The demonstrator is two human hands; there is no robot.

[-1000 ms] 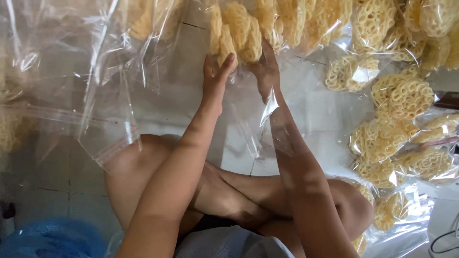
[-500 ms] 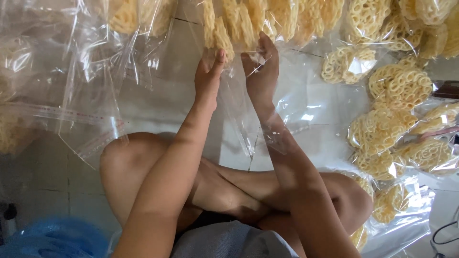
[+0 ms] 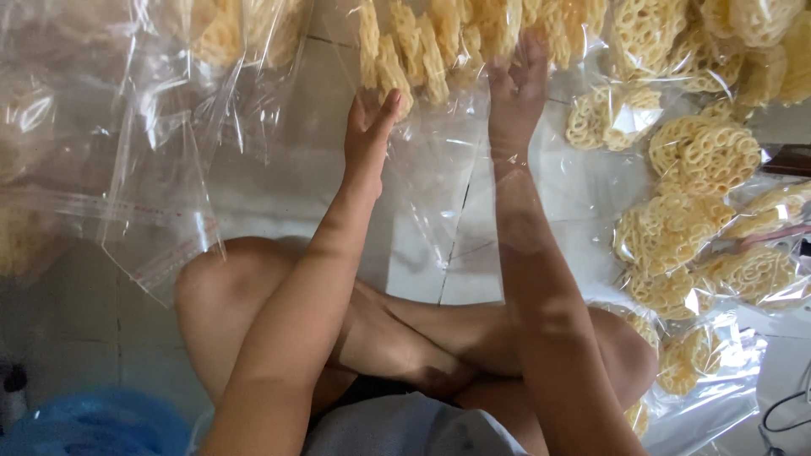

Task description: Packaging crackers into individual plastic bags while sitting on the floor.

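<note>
Fingers [image 3: 384, 105] over pale tiled floor [image 3: 279, 169] amid clear bags [image 3: 135, 211]

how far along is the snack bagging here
Done: a heap of filled clear plastic bags of round yellow lattice crackers lies at the right. In hand: the left hand and right hand reach into a loose pile of yellow crackers, with an open clear plastic bag over the right forearm. Left: that pile, plus empty clear bags on the left.
</note>
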